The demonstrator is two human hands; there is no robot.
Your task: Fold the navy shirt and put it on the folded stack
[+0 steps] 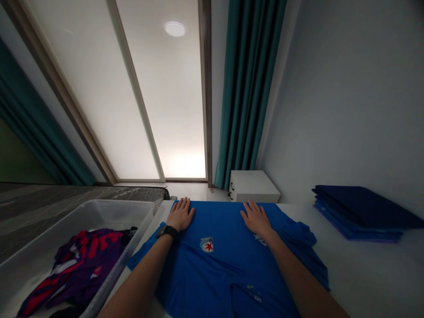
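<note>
A bright blue shirt (218, 260) with a small red and white badge lies spread on the white table (364, 274) in front of me. My left hand (180, 214), with a dark watch on the wrist, rests flat on the shirt's far left part, fingers stretched out. My right hand (255, 218) lies flat on the shirt's far right part, fingers apart. Neither hand holds anything. A sleeve of the shirt bunches to the right of my right forearm.
A clear plastic bin (99, 212) at the left holds red and purple garments (79, 265). A stack of folded dark blue clothes (361, 212) sits at the table's right. Beyond the table stand a white cabinet (253, 185), teal curtains (248, 88) and a frosted sliding door.
</note>
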